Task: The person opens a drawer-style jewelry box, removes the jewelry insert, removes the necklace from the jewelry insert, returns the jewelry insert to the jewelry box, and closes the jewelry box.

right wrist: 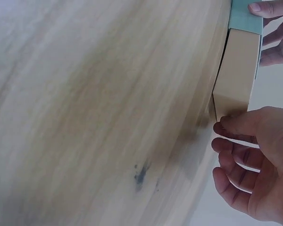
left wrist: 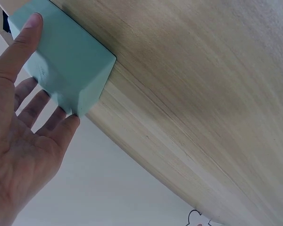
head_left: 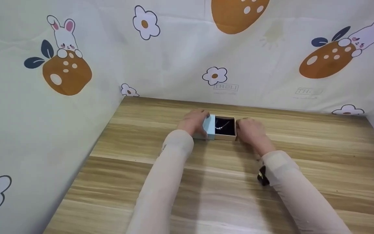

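Observation:
A light-blue sliding jewelry box sits on the table, its sleeve (head_left: pixel 210 126) on the left and its tan inner tray (head_left: pixel 225 137) drawn partly out to the right. Inside the tray, a thin silvery chain (head_left: pixel 218 128) lies on black lining (head_left: pixel 230 130). My left hand (head_left: pixel 193 122) grips the sleeve, with thumb on one long side and fingers on the opposite one, as the left wrist view shows. At the tray's outer end, my right hand (head_left: pixel 251 129) pinches with thumb and forefinger; its other fingers curl loosely. Exactly what lies between those fingertips is hidden.
Wood-grain table (head_left: pixel 219 185) surrounds the box. Behind it and to the left rises a pale patterned cloth (head_left: pixel 174 58) with rabbits, oranges and flowers. A small black object (head_left: pixel 263 176) is at my right wrist, by the sleeve cuff.

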`<state>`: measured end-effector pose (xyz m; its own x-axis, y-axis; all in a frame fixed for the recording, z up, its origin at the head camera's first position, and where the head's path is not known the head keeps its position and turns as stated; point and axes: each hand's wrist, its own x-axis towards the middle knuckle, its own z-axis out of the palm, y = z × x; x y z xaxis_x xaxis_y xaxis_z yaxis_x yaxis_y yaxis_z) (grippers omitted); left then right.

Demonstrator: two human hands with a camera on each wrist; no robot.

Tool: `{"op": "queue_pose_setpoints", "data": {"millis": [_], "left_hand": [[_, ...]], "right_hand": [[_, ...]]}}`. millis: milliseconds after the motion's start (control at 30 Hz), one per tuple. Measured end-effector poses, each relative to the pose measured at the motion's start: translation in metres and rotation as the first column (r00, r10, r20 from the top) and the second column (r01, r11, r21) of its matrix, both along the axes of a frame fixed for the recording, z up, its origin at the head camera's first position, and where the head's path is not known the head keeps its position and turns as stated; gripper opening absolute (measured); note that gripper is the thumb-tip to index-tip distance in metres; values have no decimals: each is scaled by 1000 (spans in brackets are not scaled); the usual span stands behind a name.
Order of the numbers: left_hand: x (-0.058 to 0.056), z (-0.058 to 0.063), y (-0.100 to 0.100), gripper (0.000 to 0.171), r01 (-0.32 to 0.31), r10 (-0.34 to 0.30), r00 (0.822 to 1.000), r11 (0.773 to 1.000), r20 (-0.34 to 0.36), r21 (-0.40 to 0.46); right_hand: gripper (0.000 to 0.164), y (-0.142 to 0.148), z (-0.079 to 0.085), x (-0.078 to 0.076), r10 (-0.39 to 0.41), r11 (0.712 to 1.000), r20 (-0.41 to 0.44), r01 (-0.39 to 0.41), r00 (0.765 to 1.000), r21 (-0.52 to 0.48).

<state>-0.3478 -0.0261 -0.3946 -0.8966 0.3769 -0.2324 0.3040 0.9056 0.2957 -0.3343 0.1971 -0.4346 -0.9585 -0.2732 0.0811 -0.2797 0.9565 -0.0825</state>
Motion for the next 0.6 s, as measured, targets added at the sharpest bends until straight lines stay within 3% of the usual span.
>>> {"op": "queue_pose_setpoints", "data": {"millis": [233, 600], "left_hand": [[-1, 2, 0, 80, 13, -13, 1000, 1000, -12, -11], [0, 2, 0, 78, -3, 3, 1000, 1000, 10, 1]], "right_hand": [[14, 5, 12, -3, -15, 998, 69, 20, 997, -65], [15, 8, 17, -5, -35, 997, 116, 42, 993, -60]]}}
